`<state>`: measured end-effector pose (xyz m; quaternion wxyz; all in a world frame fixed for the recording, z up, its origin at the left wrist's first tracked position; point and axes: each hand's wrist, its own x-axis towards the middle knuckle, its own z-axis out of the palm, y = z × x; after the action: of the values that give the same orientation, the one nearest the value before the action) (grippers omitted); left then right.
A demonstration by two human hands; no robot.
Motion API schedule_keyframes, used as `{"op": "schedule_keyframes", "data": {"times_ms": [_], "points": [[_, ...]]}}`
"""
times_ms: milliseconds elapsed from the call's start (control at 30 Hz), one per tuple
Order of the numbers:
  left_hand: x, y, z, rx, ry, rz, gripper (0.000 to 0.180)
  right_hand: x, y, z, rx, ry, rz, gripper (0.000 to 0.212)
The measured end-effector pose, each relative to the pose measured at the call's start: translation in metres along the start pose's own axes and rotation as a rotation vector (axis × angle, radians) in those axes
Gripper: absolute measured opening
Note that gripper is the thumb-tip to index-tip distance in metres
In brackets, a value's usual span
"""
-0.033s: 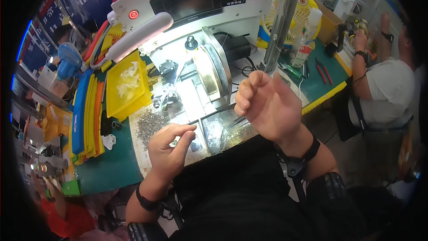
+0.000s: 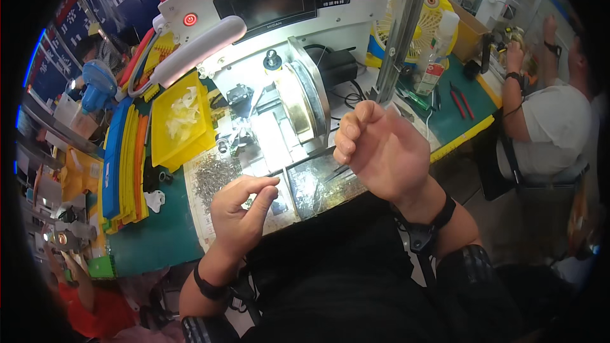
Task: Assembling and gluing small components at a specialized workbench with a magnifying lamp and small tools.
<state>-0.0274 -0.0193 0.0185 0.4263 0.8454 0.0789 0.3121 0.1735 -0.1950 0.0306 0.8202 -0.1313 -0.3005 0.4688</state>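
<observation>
In front of the machine, my left hand (image 2: 240, 213) has its thumb and forefinger brought together in a pinch. Whatever lies between those fingertips is too small to make out. A thin metal rod (image 2: 288, 184) lies just beyond them. My right hand (image 2: 391, 152) is raised at the machine's right, palm showing, fingers loosely curled and thumb apart, with nothing visible in the palm. Behind both hands stands the bench machine's round brass-coloured wheel (image 2: 296, 103) in a metal housing. Left of the wheel, a bright lit plate (image 2: 272, 143) lies under the lamp.
Small metal pieces (image 2: 215, 178) are heaped left of the plate. A yellow bin (image 2: 206, 130) holds whitish scraps. Blue and yellow strips (image 2: 117, 165) stand further left. At right are red-handled pliers (image 2: 460, 101), a clear bottle (image 2: 432, 57) and a yellow fan (image 2: 387, 28). A co-worker (image 2: 553, 114) sits beyond.
</observation>
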Motion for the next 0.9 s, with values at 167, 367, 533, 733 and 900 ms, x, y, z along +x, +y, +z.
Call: {"op": "schedule_keyframes", "data": {"times_ms": [167,367,533,733,900], "points": [[-0.002,0.005,0.002,0.01,0.0,0.067,0.011,-0.008,0.01,-0.006,0.09,-0.01,0.018,0.022],[-0.007,0.01,0.012,0.036,0.035,0.001,0.021,-0.019,0.024,-0.003,0.138,0.032,0.037,0.024],[-0.005,0.021,0.03,-0.216,-0.016,-0.01,0.018,-0.03,0.041,-0.003,0.19,0.051,0.065,0.027],[-0.002,0.032,0.049,-0.722,-0.007,-0.277,0.016,-0.036,0.056,-0.006,0.148,-0.004,0.012,0.033],[-0.007,0.03,0.053,-0.905,-0.009,-0.364,0.016,-0.037,0.059,-0.005,0.041,-0.053,-0.041,0.033]]}}
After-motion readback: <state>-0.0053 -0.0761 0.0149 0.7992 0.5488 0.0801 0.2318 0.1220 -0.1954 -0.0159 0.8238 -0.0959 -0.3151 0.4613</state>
